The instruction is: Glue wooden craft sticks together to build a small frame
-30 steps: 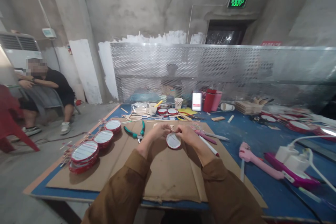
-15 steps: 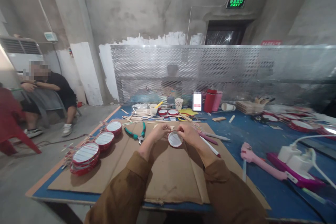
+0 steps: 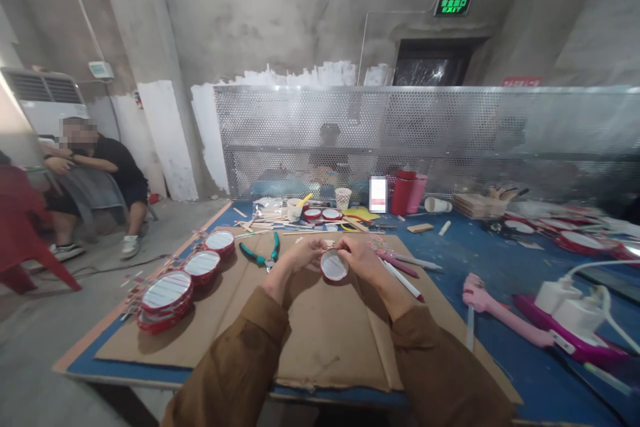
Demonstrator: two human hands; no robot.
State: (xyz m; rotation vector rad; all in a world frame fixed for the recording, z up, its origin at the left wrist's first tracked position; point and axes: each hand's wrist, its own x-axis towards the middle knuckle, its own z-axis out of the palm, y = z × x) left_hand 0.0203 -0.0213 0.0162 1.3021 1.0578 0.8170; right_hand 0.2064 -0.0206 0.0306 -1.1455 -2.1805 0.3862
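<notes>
Both hands hold a small round disc (image 3: 334, 266) with a white face and a red rim, above the cardboard sheet (image 3: 320, 340). My left hand (image 3: 306, 256) pinches its upper left edge, fingers closed. At the upper right edge, the fingers of my right hand (image 3: 358, 255) are closed on the same disc. Small pale wooden bits show just behind the fingertips; whether they join the disc I cannot tell. Teal-handled cutting pliers (image 3: 265, 255) lie left of my left hand. A white marker-like stick with a red end (image 3: 404, 280) lies right of my right wrist.
Stacks of larger red-rimmed white discs (image 3: 167, 293) line the left side. A pink hot glue gun (image 3: 505, 313) and a purple power strip (image 3: 575, 333) are at right. Paper cups (image 3: 343, 198), a red bottle (image 3: 403, 193) and wooden sticks stand behind. A seated person (image 3: 107, 160) is far left.
The whole view has shifted slightly, so things appear a little further right. My hands keep the same hold on the small disc.
</notes>
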